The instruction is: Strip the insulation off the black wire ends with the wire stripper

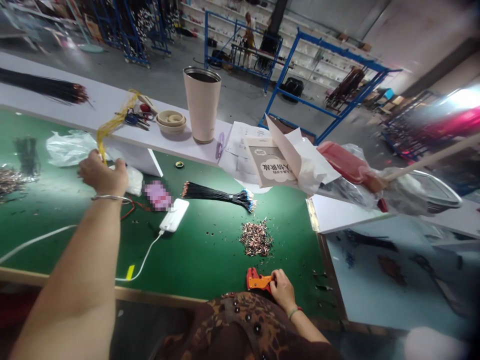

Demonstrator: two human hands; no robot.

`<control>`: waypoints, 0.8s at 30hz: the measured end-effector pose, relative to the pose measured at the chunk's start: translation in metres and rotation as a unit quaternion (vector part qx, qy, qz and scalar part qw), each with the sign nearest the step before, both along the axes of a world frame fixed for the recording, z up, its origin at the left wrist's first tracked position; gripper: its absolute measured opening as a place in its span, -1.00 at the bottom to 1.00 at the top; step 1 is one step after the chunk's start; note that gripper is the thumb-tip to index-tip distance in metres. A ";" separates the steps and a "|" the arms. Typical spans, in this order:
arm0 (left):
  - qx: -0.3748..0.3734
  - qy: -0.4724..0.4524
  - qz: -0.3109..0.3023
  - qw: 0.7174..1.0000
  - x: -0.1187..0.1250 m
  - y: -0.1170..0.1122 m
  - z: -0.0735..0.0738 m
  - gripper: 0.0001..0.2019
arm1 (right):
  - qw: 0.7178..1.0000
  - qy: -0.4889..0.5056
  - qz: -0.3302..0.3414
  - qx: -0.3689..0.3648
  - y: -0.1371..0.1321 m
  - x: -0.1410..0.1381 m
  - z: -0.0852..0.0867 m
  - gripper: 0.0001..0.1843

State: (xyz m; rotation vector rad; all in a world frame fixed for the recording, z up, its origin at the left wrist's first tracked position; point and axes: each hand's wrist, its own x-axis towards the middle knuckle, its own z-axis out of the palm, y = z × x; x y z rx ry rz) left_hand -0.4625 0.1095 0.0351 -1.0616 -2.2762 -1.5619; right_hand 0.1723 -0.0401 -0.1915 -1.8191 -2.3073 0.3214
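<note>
Grey floor, blue racks; prob. warehouse.

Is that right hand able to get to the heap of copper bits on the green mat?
Probably yes. The right hand lies near the copper bits, with mostly bare green mat between. It grips an orange tool, though, which might hinder picking.

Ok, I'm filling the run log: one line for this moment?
left hand: on yellow wires | right hand: holds orange tool at table edge | terminals, black wires: mid-table
</note>
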 end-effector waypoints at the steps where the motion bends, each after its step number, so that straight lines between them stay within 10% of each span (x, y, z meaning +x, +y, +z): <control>1: -0.005 0.050 0.043 0.998 0.013 -0.003 -0.005 -0.45 | 1.000 -0.001 -0.001 -0.003 0.000 0.000 0.000 -0.86; 5: 0.013 0.134 -0.010 0.991 0.100 -0.013 -0.046 -0.47 | 1.000 -0.011 -0.008 -0.015 0.001 -0.001 0.000 -0.88; 8: -0.172 0.035 -0.190 0.966 0.183 -0.024 -0.102 -0.60 | 1.000 -0.014 -0.014 -0.021 0.001 -0.001 -0.002 -0.88; 12: -0.276 0.002 -0.242 0.930 0.256 -0.046 -0.175 -0.68 | 1.000 -0.012 -0.020 -0.017 -0.001 -0.002 -0.003 -0.89; 15: -0.323 0.010 -0.255 0.911 0.272 -0.045 -0.200 -0.62 | 1.000 -0.009 -0.026 -0.007 -0.001 -0.002 -0.004 -0.88; 24: -0.403 0.093 -0.267 0.870 0.254 0.038 -0.214 -0.43 | 1.000 -0.017 -0.020 -0.001 0.000 0.001 -0.012 -0.91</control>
